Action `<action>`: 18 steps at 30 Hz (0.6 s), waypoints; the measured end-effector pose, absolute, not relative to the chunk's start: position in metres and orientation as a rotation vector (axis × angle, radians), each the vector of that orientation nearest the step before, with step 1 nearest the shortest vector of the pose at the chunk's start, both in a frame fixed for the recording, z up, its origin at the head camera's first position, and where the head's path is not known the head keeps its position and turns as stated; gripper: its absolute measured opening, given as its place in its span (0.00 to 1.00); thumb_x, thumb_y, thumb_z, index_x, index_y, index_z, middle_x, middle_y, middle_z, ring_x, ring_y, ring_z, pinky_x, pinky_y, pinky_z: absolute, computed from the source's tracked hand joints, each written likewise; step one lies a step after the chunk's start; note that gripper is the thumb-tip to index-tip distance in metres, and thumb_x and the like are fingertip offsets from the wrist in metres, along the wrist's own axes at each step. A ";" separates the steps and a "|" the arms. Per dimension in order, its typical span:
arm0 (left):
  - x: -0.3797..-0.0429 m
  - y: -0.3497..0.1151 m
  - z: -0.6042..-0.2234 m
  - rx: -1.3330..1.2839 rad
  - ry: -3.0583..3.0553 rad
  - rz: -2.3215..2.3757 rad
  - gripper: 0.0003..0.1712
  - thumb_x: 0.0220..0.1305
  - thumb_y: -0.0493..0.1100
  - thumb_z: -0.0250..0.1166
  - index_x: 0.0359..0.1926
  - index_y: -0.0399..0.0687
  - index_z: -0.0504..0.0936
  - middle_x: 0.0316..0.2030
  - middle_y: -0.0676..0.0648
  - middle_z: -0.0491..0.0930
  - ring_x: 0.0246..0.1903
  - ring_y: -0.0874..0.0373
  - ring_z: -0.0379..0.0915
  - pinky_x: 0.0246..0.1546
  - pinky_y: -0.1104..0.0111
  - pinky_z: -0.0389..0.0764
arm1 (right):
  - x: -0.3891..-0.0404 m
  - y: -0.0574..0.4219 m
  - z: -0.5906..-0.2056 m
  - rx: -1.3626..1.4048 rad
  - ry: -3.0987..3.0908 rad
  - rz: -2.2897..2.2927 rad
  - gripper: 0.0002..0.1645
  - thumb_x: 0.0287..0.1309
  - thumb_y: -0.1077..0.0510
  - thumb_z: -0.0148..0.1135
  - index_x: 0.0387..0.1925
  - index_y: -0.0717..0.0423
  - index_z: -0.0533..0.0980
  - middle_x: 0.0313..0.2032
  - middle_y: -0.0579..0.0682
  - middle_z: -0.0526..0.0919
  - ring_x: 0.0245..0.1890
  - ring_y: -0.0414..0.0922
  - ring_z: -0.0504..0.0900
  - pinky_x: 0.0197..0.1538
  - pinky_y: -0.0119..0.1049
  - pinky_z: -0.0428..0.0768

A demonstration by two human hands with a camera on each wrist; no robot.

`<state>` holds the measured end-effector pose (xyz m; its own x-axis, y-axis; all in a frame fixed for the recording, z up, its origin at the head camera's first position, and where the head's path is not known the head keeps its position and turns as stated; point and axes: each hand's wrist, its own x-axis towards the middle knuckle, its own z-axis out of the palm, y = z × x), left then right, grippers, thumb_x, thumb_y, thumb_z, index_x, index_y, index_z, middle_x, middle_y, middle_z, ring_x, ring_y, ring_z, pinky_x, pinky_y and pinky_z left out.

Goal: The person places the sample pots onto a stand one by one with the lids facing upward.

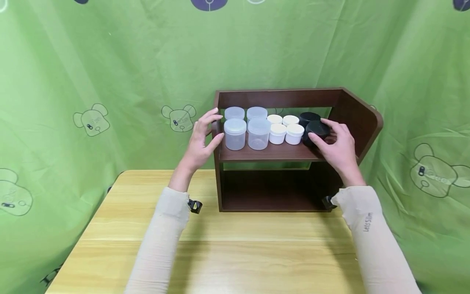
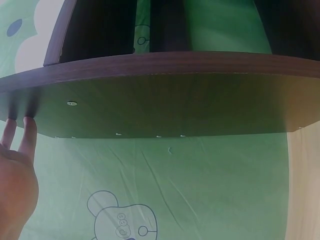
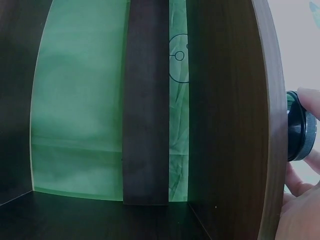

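Note:
My right hand (image 1: 339, 149) holds the front black jar (image 1: 318, 128) between thumb and fingers, at the right end of the upper shelf. Behind it stands another black jar (image 1: 309, 117). In the right wrist view, the held jar (image 3: 299, 131) shows past the shelf board's edge, partly covered by fingers. My left hand (image 1: 198, 143) is at the rack's left side panel (image 1: 216, 151), fingers extended. Two of its fingertips (image 2: 29, 125) rest against that panel in the left wrist view. Frosted clear jars (image 1: 235, 136) and small white jars (image 1: 278, 134) fill the shelf's left and middle.
The dark brown two-tier rack (image 1: 275, 211) stands on a light wooden table (image 1: 235, 253). Its right side panel (image 1: 361, 118) rises beside the right hand. A green curtain (image 1: 147, 61) with printed bear heads hangs behind and around.

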<state>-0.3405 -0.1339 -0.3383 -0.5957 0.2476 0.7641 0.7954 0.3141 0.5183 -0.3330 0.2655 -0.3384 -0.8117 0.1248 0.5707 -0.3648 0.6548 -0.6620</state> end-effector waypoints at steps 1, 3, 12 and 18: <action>-0.339 -0.133 -0.338 -0.916 -2.021 -1.268 0.29 0.70 0.36 0.62 0.69 0.46 0.68 0.77 0.41 0.60 0.72 0.44 0.56 0.70 0.46 0.72 | -0.333 0.266 -0.339 0.186 -2.285 1.087 0.38 0.62 0.45 0.73 0.70 0.53 0.74 0.53 0.58 0.74 0.37 0.23 0.72 0.45 0.13 0.71; -0.337 -0.132 -0.337 -0.910 -2.024 -1.275 0.28 0.70 0.34 0.62 0.69 0.43 0.68 0.77 0.39 0.59 0.72 0.42 0.56 0.70 0.45 0.71 | -0.334 0.265 -0.339 0.185 -2.290 1.080 0.38 0.62 0.45 0.72 0.70 0.53 0.74 0.54 0.59 0.74 0.37 0.23 0.72 0.45 0.12 0.70; -0.342 -0.134 -0.340 -0.917 -2.027 -1.262 0.29 0.71 0.38 0.62 0.70 0.48 0.69 0.78 0.46 0.60 0.72 0.46 0.56 0.71 0.48 0.72 | -0.333 0.264 -0.342 0.168 -2.329 1.099 0.38 0.64 0.41 0.69 0.71 0.50 0.73 0.56 0.59 0.74 0.45 0.40 0.77 0.48 0.15 0.71; -0.345 -0.137 -0.342 -0.937 -2.022 -1.243 0.29 0.72 0.42 0.62 0.71 0.53 0.68 0.78 0.51 0.59 0.72 0.50 0.56 0.71 0.50 0.72 | -0.333 0.265 -0.342 0.171 -2.352 1.109 0.39 0.65 0.39 0.67 0.73 0.49 0.71 0.58 0.62 0.74 0.51 0.52 0.78 0.49 0.18 0.71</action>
<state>-0.3452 -0.1366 -0.3420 -0.5837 0.2618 0.7686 0.8040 0.3187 0.5020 -0.3332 0.2647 -0.3416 -0.8519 0.1075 0.5125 -0.3271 0.6551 -0.6811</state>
